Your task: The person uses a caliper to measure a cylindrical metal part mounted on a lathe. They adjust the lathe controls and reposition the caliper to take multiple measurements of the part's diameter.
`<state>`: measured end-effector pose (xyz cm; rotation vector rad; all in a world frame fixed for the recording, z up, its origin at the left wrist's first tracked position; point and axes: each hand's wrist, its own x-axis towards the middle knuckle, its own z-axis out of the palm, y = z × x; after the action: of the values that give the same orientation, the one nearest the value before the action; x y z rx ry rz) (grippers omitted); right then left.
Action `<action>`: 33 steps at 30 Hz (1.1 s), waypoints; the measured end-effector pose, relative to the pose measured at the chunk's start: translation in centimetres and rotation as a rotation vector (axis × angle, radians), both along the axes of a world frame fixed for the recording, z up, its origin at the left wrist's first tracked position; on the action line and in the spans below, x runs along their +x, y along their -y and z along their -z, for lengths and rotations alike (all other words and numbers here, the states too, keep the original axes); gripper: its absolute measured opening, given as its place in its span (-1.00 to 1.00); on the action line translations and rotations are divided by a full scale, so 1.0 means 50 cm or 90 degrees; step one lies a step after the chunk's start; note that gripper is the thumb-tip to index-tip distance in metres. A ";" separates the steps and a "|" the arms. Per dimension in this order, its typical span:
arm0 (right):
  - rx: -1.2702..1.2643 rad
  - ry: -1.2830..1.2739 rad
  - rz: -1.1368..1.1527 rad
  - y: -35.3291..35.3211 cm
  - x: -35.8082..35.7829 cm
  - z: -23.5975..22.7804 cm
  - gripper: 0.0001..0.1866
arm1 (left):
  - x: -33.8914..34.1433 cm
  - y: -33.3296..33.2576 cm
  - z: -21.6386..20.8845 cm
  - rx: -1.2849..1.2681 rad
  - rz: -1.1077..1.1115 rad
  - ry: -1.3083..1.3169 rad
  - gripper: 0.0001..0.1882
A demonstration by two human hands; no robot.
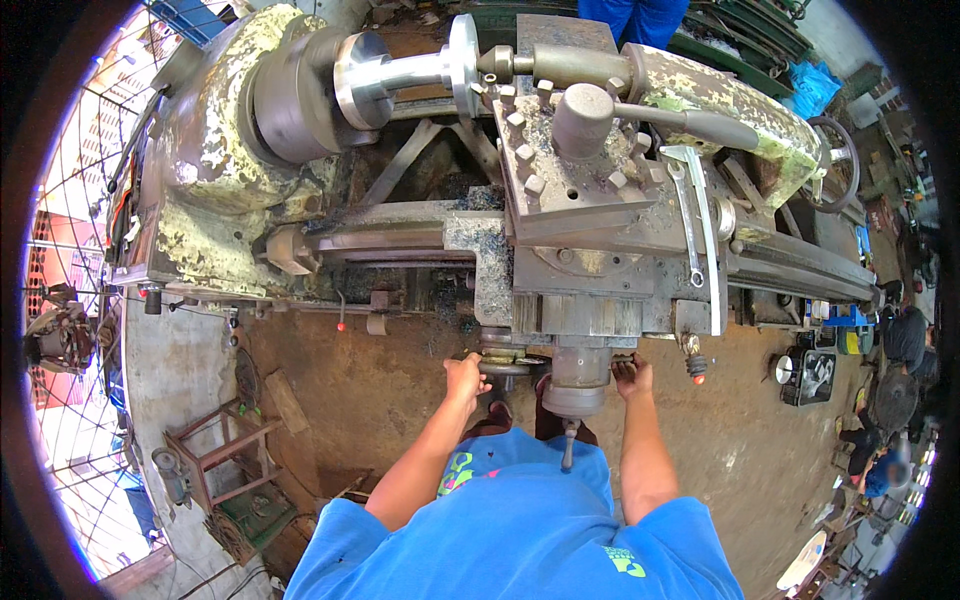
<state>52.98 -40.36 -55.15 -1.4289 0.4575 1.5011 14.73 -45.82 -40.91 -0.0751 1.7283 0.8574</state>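
Note:
My left hand [463,382] is closed at the left rim of a round handwheel [512,366] on the front of a metal lathe. To its right, my right hand [632,377] is wrapped round a short dark handle [622,358]. Beyond them stands the tool post [583,125], a square block with several bolts and a long lever. A shiny flanged metal shaft [415,70] runs between the lathe chuck [300,95] and the tailstock centre [500,62]. Metal chips lie over the carriage [490,235]. The cutting tip cannot be made out.
A spanner [687,225] and a caliper [711,240] lie on the carriage's right side. Lower down, a ball-ended lever [569,445] points toward me. A rusty metal frame [225,455] stands at left, a black crate [808,376] at right. Another person's blue trousers [640,18] show behind the lathe.

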 end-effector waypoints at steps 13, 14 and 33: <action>0.005 -0.044 0.098 0.002 -0.001 -0.047 -0.74 | -0.002 0.002 -0.008 0.018 -0.008 0.000 -0.51; 0.014 -0.058 0.095 0.004 0.000 -0.045 -0.75 | -0.003 0.002 -0.007 0.021 -0.006 0.006 -0.51; 0.012 -0.062 0.077 0.007 0.005 -0.040 -0.77 | -0.016 0.001 -0.001 0.019 -0.013 0.028 -0.66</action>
<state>53.22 -40.70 -53.15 -1.2948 0.5777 1.4779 13.95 -45.90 -40.85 -0.0916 1.6748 0.8910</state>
